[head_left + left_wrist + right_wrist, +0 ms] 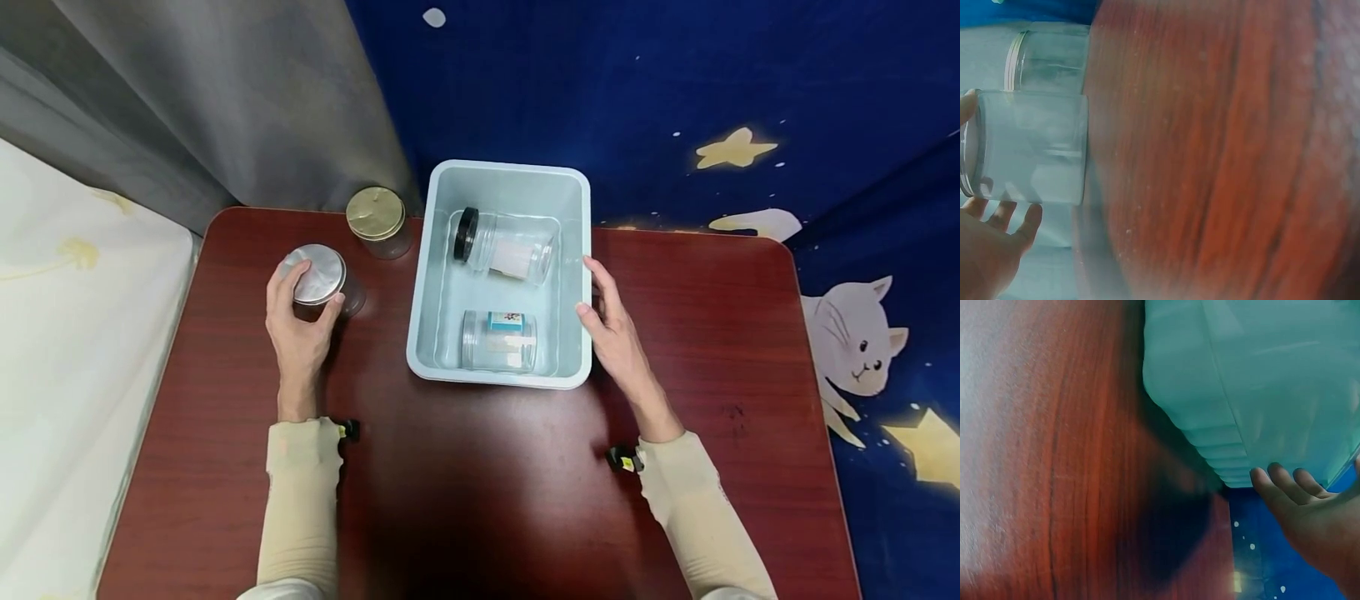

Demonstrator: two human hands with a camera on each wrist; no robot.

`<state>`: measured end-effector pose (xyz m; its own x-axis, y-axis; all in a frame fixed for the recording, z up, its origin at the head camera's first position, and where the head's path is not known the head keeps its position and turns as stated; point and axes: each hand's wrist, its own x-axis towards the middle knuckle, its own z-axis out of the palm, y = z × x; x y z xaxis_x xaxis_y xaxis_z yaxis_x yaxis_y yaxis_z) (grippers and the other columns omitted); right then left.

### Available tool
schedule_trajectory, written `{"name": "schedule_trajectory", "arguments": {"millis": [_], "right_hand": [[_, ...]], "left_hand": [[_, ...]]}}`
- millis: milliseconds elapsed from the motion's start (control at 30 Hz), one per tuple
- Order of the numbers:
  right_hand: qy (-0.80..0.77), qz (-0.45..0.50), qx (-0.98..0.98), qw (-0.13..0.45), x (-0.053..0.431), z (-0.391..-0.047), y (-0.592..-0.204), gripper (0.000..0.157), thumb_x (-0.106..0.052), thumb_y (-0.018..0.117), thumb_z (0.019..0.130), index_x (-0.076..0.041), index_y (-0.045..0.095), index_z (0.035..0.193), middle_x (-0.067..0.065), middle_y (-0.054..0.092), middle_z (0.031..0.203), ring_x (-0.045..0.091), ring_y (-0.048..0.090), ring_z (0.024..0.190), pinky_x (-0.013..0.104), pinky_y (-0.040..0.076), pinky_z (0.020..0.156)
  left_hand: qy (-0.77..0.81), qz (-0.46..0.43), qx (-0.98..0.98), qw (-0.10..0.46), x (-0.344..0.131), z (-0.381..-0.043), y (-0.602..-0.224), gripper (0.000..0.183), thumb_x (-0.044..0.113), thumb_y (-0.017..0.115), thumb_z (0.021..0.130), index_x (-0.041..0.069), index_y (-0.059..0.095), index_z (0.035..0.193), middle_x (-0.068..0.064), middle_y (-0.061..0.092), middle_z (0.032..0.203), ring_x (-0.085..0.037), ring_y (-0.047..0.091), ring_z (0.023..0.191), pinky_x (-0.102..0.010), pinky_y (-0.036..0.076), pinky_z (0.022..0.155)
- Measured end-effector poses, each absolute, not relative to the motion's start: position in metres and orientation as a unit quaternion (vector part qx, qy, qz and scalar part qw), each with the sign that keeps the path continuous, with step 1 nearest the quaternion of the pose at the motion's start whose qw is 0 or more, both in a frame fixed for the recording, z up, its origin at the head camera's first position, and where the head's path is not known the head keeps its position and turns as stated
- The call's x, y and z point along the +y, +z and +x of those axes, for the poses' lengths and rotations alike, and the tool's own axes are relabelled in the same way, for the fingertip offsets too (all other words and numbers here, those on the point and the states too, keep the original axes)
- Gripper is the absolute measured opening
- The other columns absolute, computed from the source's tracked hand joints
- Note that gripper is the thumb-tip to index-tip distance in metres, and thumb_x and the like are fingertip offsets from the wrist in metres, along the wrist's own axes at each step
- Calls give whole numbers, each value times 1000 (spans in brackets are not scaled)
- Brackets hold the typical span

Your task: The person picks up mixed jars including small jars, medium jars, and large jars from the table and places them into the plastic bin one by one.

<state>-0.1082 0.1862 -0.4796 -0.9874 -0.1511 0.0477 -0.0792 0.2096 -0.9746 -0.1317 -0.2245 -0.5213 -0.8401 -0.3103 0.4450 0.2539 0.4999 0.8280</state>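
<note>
My left hand (298,329) holds a clear jar (1035,150) near its silver lid (318,271), thumb on one side and fingers on the other. The jar stands at the left of the table. Just behind it is a second clear jar (392,243) with a gold lid (375,212). At the right side of a pale blue plastic bin (498,381), my right hand (618,337) grips the rim, its thumb over the edge and fingers (1285,481) along the outer wall. Inside the bin lie a black-lidded clear jar (534,257) and another clear jar (498,354) with a blue label.
The dark red wooden table (480,467) carries everything. A grey curtain (225,92) and a blue star-patterned curtain (637,100) hang along its back edge. White cloth (67,333) borders the left side. The bin stands against the back.
</note>
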Motion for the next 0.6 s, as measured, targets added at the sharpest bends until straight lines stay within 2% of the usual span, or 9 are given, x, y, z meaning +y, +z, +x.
{"name": "schedule_trajectory", "arguments": {"millis": [167,367,600], "right_hand": [[-631,-74,772,21,185,-108,-483,58,-2,49,100,-5,28,155,26,42,145,36,48,121,20,43,90],[-636,-83,767,11,185,-109,-484,59,0,48,99,-5,28,155,30,43,142,41,47,122,21,44,90],[-633,-80,770,6,183,-108,-484,57,-6,48,101,-7,29,155,28,44,141,35,47,123,22,42,91]], "left_hand": [[-492,-2,-819,296,-226,-133,-524,56,-5,83,72,-2,65,125,-27,52,136,-33,49,126,-28,35,104],[-508,22,-809,294,-225,-134,-524,56,-4,85,69,2,68,122,-20,55,136,-26,50,128,-29,35,105],[-513,25,-805,296,-225,-133,-523,55,-3,85,68,2,69,121,-20,57,133,-27,51,126,-29,36,103]]}}
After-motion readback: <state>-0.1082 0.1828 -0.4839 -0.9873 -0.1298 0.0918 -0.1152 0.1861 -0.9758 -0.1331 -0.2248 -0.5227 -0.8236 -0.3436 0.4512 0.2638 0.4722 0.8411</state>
